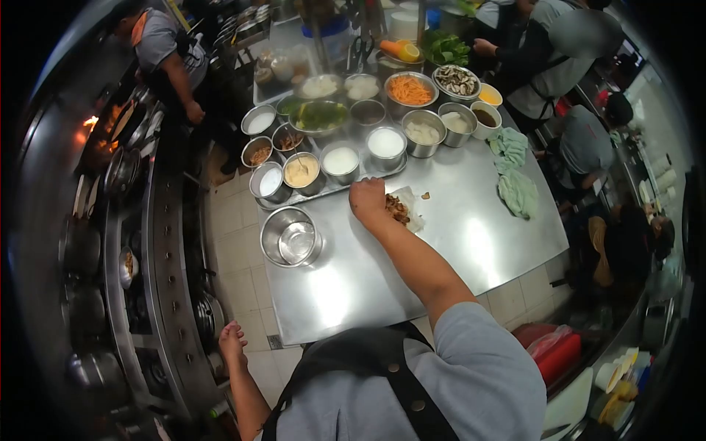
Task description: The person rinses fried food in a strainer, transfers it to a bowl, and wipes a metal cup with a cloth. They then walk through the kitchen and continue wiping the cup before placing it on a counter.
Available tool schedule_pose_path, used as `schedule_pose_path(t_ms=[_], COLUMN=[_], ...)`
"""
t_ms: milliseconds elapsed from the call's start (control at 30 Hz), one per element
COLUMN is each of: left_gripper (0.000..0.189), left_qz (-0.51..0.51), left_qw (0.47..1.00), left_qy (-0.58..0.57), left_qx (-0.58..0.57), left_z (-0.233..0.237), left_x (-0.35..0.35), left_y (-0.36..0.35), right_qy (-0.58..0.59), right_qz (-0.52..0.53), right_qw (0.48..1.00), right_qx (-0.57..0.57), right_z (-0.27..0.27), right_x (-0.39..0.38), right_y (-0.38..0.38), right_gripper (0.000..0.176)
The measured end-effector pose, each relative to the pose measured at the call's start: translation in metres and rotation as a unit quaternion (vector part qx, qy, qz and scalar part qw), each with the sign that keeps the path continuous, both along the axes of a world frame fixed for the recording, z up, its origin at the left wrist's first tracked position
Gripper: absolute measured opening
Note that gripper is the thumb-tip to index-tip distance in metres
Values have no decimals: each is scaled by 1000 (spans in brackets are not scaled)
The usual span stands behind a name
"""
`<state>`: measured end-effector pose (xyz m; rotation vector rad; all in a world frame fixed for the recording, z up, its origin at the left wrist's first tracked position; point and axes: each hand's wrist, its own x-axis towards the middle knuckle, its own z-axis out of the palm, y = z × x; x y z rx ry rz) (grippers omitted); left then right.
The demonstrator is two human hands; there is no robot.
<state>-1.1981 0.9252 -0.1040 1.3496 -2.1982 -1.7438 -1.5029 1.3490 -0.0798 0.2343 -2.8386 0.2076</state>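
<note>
My right hand (368, 199) is closed over the steel table, close to the front of the bowls. What its fingers hold, if anything, is hidden. Just right of it, a pile of brown chopped food (398, 210) lies on a pale sheet (413, 213), partly covered by my wrist. My left hand (232, 341) hangs off the table's left side, fingers loosely curled and apart, with nothing visible in it. A steel pot (271, 239) stands on the table's left part. Nearest my right hand are metal containers of white contents (340, 161) and yellowish paste with a spoon (301, 170).
More bowls stand along the back, with shredded carrot (409, 90), sliced mushrooms (456, 80) and dark sauce (485, 115). Green cloths (517, 192) lie at the right edge. A stove (151, 242) with flames runs along the left. Several people work nearby, one (169, 55) beside the stove.
</note>
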Motion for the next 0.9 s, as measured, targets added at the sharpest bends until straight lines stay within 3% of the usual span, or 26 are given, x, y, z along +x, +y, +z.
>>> schedule_pose_path(t_ms=[167, 233, 300, 367, 467, 500, 567, 700, 833, 900], left_gripper=[18, 16, 14, 14, 12, 11, 11, 24, 30, 31], left_qz=[74, 40, 61, -39, -237, -305, -382, -384, -346, -332], left_qw=[996, 962, 963, 969, 944, 922, 876, 887, 912, 921], left_qy=[51, 186, 183, 186, 194, 194, 223, 124, 24, 16], left_qx=[-30, -198, -188, -159, -127, -141, -191, -223, -217, -203], left_z=[21, 46, 88, 108, 107, 110, 73, 33, 28, 21], left_x=[24, 22, 3, -18, -68, -91, -132, -217, -263, -280], left_y=[58, 90, 138, 178, 234, 257, 283, 332, 357, 362], right_qy=[-34, -40, -16, -136, -217, -189, -81, -139, -115, -190], right_qz=[86, 120, 156, 123, 140, 98, 56, 55, 34, -11], right_qw=[995, 988, 934, 912, 912, 931, 971, 977, 977, 943], right_qx=[-48, -84, -319, -368, -318, -296, -216, -150, -174, -272], right_z=[-1, 20, 57, 75, 60, 48, 29, 5, -1, 10], right_x=[-16, -9, 9, 23, 31, 26, 24, 35, 44, 47], right_y=[26, 46, 77, 108, 152, 165, 191, 199, 199, 200], right_gripper=[10, 11, 9, 10, 16, 21, 19, 15, 16, 17])
